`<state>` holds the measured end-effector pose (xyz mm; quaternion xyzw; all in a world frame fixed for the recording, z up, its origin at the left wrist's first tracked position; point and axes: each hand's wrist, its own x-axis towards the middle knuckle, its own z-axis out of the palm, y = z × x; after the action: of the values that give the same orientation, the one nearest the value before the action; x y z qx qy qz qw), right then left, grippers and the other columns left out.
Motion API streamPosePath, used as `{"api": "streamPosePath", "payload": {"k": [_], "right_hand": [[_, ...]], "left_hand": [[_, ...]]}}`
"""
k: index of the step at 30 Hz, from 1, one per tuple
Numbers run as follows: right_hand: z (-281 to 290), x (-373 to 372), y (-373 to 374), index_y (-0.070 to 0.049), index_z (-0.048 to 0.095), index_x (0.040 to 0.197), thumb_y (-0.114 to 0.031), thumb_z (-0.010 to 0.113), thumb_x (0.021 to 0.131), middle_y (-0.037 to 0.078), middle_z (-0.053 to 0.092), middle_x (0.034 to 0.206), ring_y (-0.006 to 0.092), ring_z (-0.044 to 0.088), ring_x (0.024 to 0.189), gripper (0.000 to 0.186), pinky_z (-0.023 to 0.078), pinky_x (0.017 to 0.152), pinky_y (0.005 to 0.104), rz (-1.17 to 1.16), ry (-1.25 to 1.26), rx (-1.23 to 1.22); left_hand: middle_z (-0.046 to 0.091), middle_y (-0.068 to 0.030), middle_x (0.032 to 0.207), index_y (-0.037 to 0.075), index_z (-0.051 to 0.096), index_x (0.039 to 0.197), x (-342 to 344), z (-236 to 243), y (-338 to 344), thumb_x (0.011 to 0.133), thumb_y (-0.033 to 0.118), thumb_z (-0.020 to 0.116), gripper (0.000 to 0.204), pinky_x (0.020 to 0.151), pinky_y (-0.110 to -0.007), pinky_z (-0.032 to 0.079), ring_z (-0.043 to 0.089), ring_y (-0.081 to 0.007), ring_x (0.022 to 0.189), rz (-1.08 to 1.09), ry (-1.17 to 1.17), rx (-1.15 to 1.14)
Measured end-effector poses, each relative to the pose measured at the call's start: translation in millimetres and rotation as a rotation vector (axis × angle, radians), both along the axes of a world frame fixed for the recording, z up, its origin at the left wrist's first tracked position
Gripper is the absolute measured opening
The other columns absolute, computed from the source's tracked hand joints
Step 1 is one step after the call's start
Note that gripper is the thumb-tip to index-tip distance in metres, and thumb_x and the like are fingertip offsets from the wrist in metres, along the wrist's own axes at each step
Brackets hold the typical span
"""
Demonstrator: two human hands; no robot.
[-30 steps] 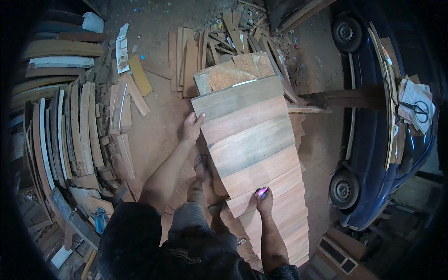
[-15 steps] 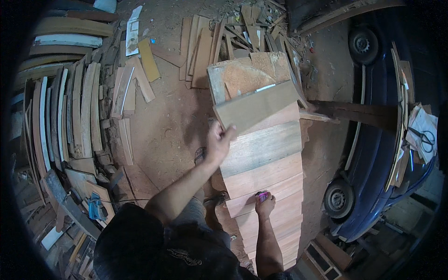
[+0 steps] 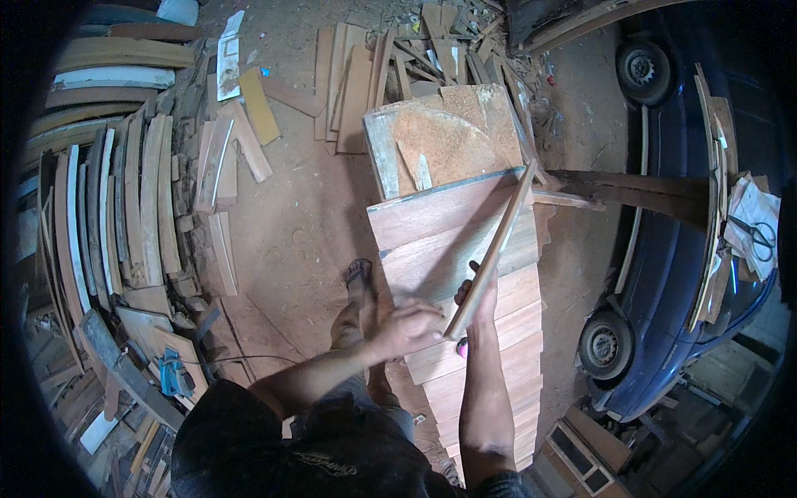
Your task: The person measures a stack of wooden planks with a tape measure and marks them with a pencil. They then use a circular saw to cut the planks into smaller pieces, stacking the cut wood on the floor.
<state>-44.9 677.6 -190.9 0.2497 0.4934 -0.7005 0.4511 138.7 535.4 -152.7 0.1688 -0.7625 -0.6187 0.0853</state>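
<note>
My right hand (image 3: 480, 292) grips a narrow wooden board (image 3: 510, 214), tilted on its edge with its long side running from upper right to lower center. My left hand (image 3: 408, 326), slightly blurred, is beside the board's lower end, fingers loosely apart. Beneath lies a long row of overlapping pale wooden boards (image 3: 415, 232), reaching down toward my body. A small pink object (image 3: 462, 349) rests on them, partly hidden by my right forearm. A worn, sawdust-covered panel (image 3: 444, 124) is at the far end of the row.
Stacked planks (image 3: 149, 199) fill the left side, with a blue tool (image 3: 174, 373) below. Scrap wood (image 3: 357, 83) lies on the dirt floor (image 3: 282, 207) behind. A dark blue car (image 3: 660, 274) stands at right, beside boards holding paper and scissors (image 3: 751, 236).
The top board was lifted from the far end by my left hand and turned on edge. My right hand left the pink object and took the board. My left hand moved down toward me.
</note>
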Motion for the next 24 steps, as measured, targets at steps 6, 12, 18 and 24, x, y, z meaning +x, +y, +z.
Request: {"api": "streamPosePath", "payload": {"k": [6,12,18,24], "right_hand": [[-14,35,36,-0.002,0.035,0.148,-0.046,0.043,0.103,0.009,0.056,0.078,0.0200,0.054,0.060,0.063,0.046,0.054,0.0332,-0.124,-0.153,-0.637],[9,58,40,-0.002,0.027,0.154,-0.045,0.041,0.104,0.014,0.056,0.086,0.0251,0.057,0.067,0.068,0.049,0.061,0.0359,-0.146,-0.251,-0.827],[4,89,66,-0.001,0.029,0.152,-0.046,0.040,0.104,0.015,0.057,0.083,0.0264,0.059,0.065,0.067,0.050,0.059,0.0374,-0.168,-0.229,-0.750],[0,105,86,-0.002,0.038,0.147,-0.048,0.039,0.103,0.016,0.059,0.076,0.0270,0.058,0.056,0.063,0.049,0.049,0.0376,-0.174,-0.212,-0.582]], "left_hand": [[0.056,-0.0241,0.130,-0.008,0.052,0.132,-47,-103,-113,0.092,0.026,0.068,0.055,0.108,-0.044,0.039,0.052,-0.0349,0.125,0.679,-0.362,-0.310],[0.064,-0.0111,0.120,-0.003,0.051,0.135,-53,-178,-136,0.095,0.016,0.068,0.047,0.096,-0.031,0.048,0.060,-0.0182,0.111,0.634,-0.324,0.591],[0.067,-0.0080,0.102,-0.001,0.058,0.111,-51,-129,-129,0.090,0.004,0.073,0.027,0.086,-0.026,0.050,0.063,-0.0118,0.096,0.554,-0.025,0.636],[0.067,-0.0040,0.093,-0.005,0.049,0.131,-39,-82,-105,0.090,0.003,0.072,0.048,0.081,-0.027,0.050,0.062,-0.0109,0.088,0.373,-0.073,0.479]]}}
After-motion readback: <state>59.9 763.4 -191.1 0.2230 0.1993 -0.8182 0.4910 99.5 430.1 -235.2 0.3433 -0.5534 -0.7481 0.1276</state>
